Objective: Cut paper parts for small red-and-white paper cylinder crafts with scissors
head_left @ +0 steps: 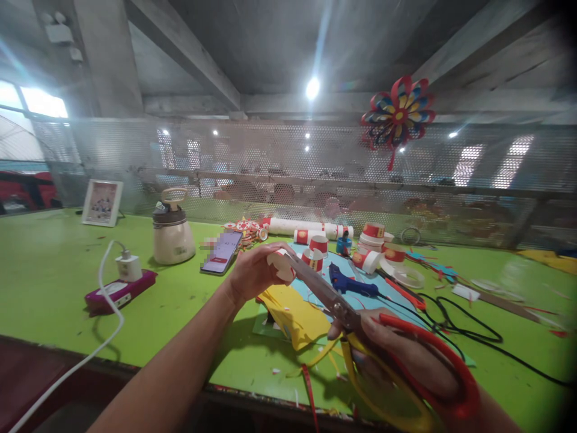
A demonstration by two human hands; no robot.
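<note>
My left hand is closed around a small white paper piece with red markings, which looks like part of a paper cup. In my right hand is a large pair of scissors with one red and one yellow handle loop. The blades point up and left, and their tips reach the paper piece. Whether the blades are parted is hard to tell. Below the hands lies yellow paper, and beyond it a blue glue gun rests on a light blue sheet.
Red-and-white paper cups stand and lie at the back. A phone, a beige water bottle, a purple power strip and a picture frame are to the left. A black cord loops across the right.
</note>
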